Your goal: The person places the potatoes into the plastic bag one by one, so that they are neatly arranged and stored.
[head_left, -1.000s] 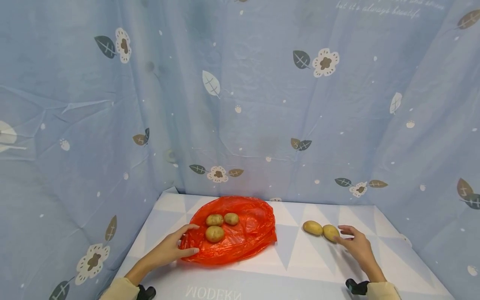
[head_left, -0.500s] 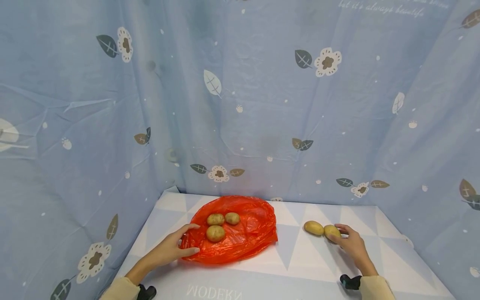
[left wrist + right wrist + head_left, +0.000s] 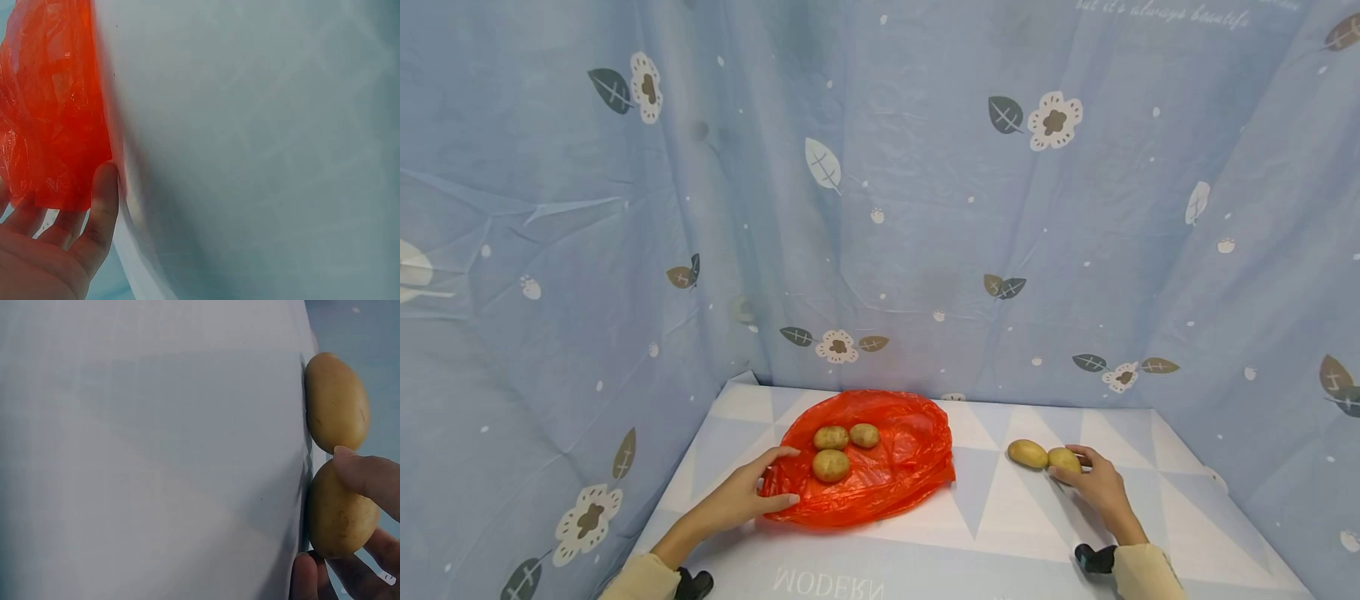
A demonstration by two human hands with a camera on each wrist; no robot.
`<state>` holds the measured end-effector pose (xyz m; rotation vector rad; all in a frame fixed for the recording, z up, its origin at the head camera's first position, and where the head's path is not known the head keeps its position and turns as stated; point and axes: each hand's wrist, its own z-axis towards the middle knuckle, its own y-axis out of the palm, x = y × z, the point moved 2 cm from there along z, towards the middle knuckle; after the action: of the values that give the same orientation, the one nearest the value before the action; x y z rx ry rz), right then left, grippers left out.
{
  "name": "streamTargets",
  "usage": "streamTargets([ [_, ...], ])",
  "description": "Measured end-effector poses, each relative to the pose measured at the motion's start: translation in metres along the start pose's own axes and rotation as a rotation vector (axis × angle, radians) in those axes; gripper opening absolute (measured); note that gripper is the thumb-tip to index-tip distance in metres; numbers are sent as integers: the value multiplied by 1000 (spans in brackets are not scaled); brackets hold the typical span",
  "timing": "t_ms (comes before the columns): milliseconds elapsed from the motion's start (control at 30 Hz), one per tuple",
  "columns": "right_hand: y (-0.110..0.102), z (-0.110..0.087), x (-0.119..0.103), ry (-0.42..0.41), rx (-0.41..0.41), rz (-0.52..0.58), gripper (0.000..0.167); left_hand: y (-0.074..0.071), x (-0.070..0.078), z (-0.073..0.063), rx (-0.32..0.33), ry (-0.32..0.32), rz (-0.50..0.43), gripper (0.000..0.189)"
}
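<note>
In the head view my right hand [image 3: 1099, 483] is at the right-hand potato [image 3: 1064, 460], thumb on its near side and fingers on its far side. The right wrist view shows the thumb over this potato [image 3: 342, 515] and the fingers around its other end. Another potato [image 3: 1027, 454] lies end to end with it on the left. My left hand [image 3: 748, 493], thumb and fingers spread, rests at the left edge of a red plastic bag [image 3: 902, 467]. On the bag sit three more potatoes [image 3: 831, 466]. In the left wrist view the fingertips meet the bag's edge [image 3: 59, 125].
The table [image 3: 977, 533] has a pale triangle-patterned cover with mirrored lettering near the front. A blue floral curtain [image 3: 917, 208] encloses the back and both sides. A black wrist strap [image 3: 1097, 558] sits below the right hand.
My right hand has moved left and slightly up onto the right-hand potato and closed its thumb and fingers around it. The left hand, the bag and the other potatoes have stayed put.
</note>
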<state>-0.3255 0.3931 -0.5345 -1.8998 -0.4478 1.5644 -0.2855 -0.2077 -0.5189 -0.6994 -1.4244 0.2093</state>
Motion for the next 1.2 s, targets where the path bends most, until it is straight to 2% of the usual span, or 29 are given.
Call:
streamTargets([
  [467,-2,-3,1,37,68,12,85,0,2,-2,-2,7,-5,69],
  [733,-7,-9,-5,34,78,55,86,-1,1,-2,5,5,1,69],
  [1033,-12,-13,-7,34,83,33,85,-1,2,-1,5,11,3,68],
  [1200,-11,-18,-10,3,75,30,85,-1,2,-1,3,15,2,68],
])
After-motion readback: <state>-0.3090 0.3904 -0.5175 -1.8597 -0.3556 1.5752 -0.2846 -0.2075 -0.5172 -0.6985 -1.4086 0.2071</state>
